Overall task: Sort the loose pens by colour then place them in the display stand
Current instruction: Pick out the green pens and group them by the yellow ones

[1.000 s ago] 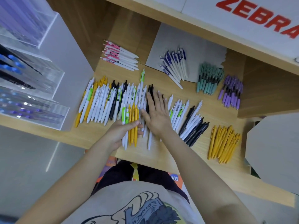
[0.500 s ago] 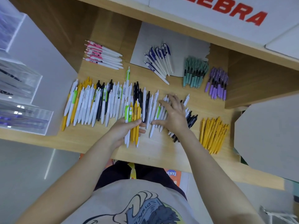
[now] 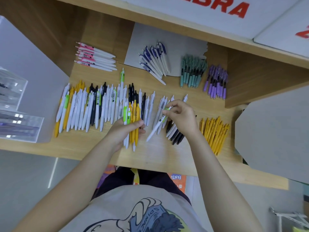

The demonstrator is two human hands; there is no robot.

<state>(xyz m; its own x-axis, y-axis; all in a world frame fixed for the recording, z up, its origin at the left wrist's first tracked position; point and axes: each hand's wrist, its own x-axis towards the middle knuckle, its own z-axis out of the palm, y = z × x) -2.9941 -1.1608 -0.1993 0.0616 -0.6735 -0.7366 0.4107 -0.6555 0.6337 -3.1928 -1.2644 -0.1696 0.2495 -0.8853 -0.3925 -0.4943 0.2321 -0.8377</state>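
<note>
Half a second ago the right hand [image 3: 181, 117] lay flat on the loose pens; it now pinches one white pen with a green clip [image 3: 158, 122] and has lifted it clear — one more pen picked for sorting. The pen sits just right of the held bundle [image 3: 133, 124], long axis diagonal, tip toward the surface's near edge, clip end away. The left hand [image 3: 124, 129] grips that yellow-and-green bundle.

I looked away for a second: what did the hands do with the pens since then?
The right hand, earlier flat on the mixed row, moved right and now pinches a white pen with a green clip, lifting its clip end. The left hand still grips its bundle of yellow and green-clipped pens. The sorted piles have not moved.
</note>
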